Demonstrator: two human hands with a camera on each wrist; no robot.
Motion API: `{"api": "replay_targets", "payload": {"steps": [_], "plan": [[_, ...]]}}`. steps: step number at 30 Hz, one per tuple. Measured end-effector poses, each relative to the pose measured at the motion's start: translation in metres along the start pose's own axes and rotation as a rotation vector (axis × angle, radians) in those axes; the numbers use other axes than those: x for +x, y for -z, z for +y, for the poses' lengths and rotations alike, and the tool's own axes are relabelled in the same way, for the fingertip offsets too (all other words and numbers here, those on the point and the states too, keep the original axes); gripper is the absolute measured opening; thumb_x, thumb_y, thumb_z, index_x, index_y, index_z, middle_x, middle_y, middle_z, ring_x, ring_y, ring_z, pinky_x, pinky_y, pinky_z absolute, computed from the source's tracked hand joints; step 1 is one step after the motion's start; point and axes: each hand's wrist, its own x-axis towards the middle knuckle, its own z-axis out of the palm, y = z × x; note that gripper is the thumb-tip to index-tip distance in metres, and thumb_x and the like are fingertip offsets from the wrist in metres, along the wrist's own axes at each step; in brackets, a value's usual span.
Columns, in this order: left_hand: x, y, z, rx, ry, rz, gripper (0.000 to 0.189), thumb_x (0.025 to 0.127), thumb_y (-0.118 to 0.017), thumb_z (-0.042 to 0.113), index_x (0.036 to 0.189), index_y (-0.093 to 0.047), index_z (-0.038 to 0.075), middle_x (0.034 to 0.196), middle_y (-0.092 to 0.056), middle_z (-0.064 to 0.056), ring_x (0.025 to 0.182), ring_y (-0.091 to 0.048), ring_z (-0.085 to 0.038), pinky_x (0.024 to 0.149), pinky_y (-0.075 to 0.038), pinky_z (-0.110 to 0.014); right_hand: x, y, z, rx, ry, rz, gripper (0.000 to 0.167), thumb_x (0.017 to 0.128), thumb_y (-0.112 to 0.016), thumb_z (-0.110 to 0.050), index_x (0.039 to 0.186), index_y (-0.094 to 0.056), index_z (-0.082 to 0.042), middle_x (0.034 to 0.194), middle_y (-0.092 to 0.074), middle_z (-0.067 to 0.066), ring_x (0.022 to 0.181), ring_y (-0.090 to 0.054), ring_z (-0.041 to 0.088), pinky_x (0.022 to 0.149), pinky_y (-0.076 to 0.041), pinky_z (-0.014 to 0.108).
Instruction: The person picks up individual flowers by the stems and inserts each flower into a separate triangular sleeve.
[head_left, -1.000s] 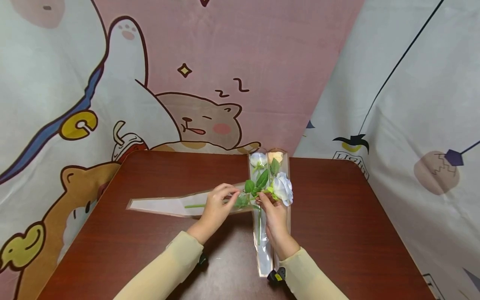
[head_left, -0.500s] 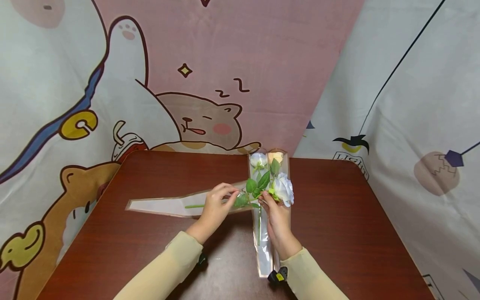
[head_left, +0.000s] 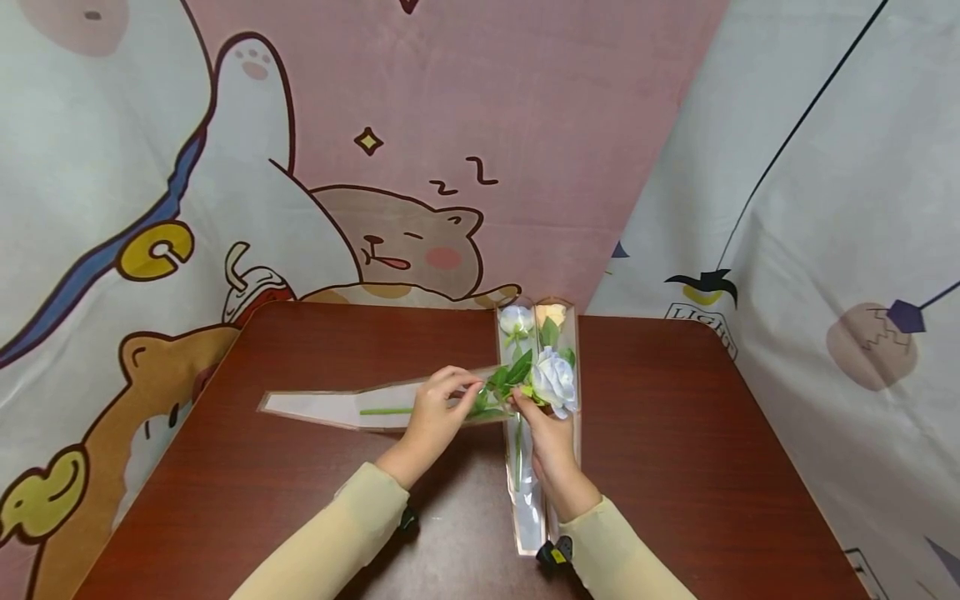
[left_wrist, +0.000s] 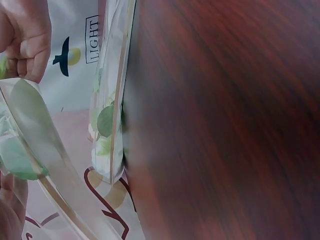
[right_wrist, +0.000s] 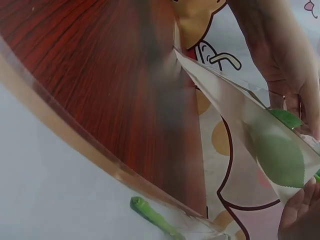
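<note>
A pale blue artificial rose point(head_left: 555, 381) with green leaves lies crosswise, its stem point(head_left: 384, 411) inside a clear, white-backed flower sleeve point(head_left: 311, 406) with a gold-coloured edge. My left hand point(head_left: 433, 414) pinches the far edge of the sleeve near its mouth. Just under the bloom, my right hand point(head_left: 553, 443) grips the rose; its fingers also lie against the sleeve's mouth in the right wrist view. One leaf point(right_wrist: 280, 160) shows through the film there. In the left wrist view the right hand point(left_wrist: 27, 42) is partly cut off, and the sleeve hides some fingers.
Two wrapped flowers lie side by side under the held rose: a pale blue rose point(head_left: 516, 320) and a cream one point(head_left: 552, 313). Their sleeves reach from the back edge of the brown table point(head_left: 675, 467) toward the front. A cartoon-printed cloth point(head_left: 555, 150) hangs behind.
The rose has moved left, and its stem end lies farther into the sleeve. The sleeve has shifted slightly right. Both hands keep their grip nearly in place.
</note>
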Motion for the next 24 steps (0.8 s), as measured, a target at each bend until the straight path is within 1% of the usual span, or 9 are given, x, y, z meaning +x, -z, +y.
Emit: {"api": "replay_targets", "payload": {"steps": [5, 9, 12, 15, 17, 20, 24], "plan": [[-0.0003, 0.0006, -0.0038, -0.003, 0.002, 0.012, 0.007, 0.088, -0.067, 0.013, 0.091, -0.073, 0.009, 0.088, -0.066, 0.000, 0.079, -0.066, -0.010, 0.067, -0.055, -0.017, 0.0014, 0.0033, 0.0002, 0.036, 0.008, -0.045, 0.030, 0.083, -0.066, 0.005, 0.109, -0.053, 0.010, 0.079, -0.068, 0.000, 0.069, -0.067, 0.011, 0.071, -0.057, 0.025], [0.0002, 0.0010, -0.0060, -0.010, 0.007, 0.031, 0.006, 0.087, -0.068, 0.011, 0.090, -0.073, 0.008, 0.087, -0.066, -0.001, 0.077, -0.066, -0.011, 0.067, -0.055, -0.016, 0.0032, 0.0052, -0.0020, 0.124, -0.010, -0.048, 0.027, 0.084, -0.061, 0.011, 0.109, -0.053, 0.004, 0.080, -0.068, 0.002, 0.069, -0.068, 0.014, 0.072, -0.058, 0.028], [0.0004, 0.0014, -0.0061, -0.021, 0.008, 0.037, 0.006, 0.087, -0.068, 0.010, 0.089, -0.072, 0.007, 0.087, -0.066, -0.002, 0.075, -0.066, -0.011, 0.066, -0.055, -0.016, 0.0045, 0.0063, -0.0035, 0.160, -0.038, -0.034, 0.026, 0.083, -0.061, 0.012, 0.105, -0.056, -0.003, 0.079, -0.066, 0.002, 0.069, -0.066, 0.014, 0.068, -0.058, 0.026], [0.0005, 0.0019, -0.0055, -0.024, 0.008, 0.039, 0.006, 0.087, -0.068, 0.010, 0.089, -0.072, 0.006, 0.087, -0.066, -0.002, 0.075, -0.066, -0.012, 0.067, -0.055, -0.016, 0.0050, 0.0059, -0.0033, 0.127, -0.061, -0.006, 0.026, 0.082, -0.064, 0.009, 0.100, -0.058, -0.008, 0.077, -0.065, -0.002, 0.065, -0.062, 0.011, 0.061, -0.053, 0.022], [0.0004, 0.0021, -0.0049, -0.024, 0.010, 0.040, 0.006, 0.087, -0.068, 0.009, 0.089, -0.072, 0.006, 0.087, -0.066, -0.002, 0.075, -0.066, -0.012, 0.067, -0.055, -0.016, 0.0050, 0.0052, -0.0025, 0.078, -0.074, 0.013, 0.026, 0.081, -0.067, 0.007, 0.096, -0.059, -0.012, 0.075, -0.063, -0.005, 0.063, -0.059, 0.009, 0.058, -0.048, 0.020], [0.0005, 0.0022, -0.0029, -0.025, 0.004, 0.038, 0.006, 0.087, -0.068, 0.009, 0.089, -0.072, 0.006, 0.087, -0.066, -0.002, 0.075, -0.066, -0.012, 0.067, -0.055, -0.016, 0.0032, 0.0033, -0.0009, -0.009, -0.097, 0.032, 0.024, 0.080, -0.069, 0.003, 0.090, -0.059, -0.016, 0.072, -0.060, -0.008, 0.061, -0.055, 0.007, 0.058, -0.045, 0.020], [0.0007, 0.0020, -0.0005, -0.012, -0.005, 0.028, 0.006, 0.087, -0.068, 0.010, 0.090, -0.072, 0.007, 0.088, -0.066, -0.001, 0.076, -0.066, -0.011, 0.066, -0.055, -0.017, 0.0007, 0.0016, 0.0020, -0.099, -0.119, 0.023, 0.024, 0.079, -0.071, -0.002, 0.089, -0.057, -0.018, 0.071, -0.056, -0.012, 0.062, -0.051, 0.004, 0.060, -0.041, 0.019]]}}
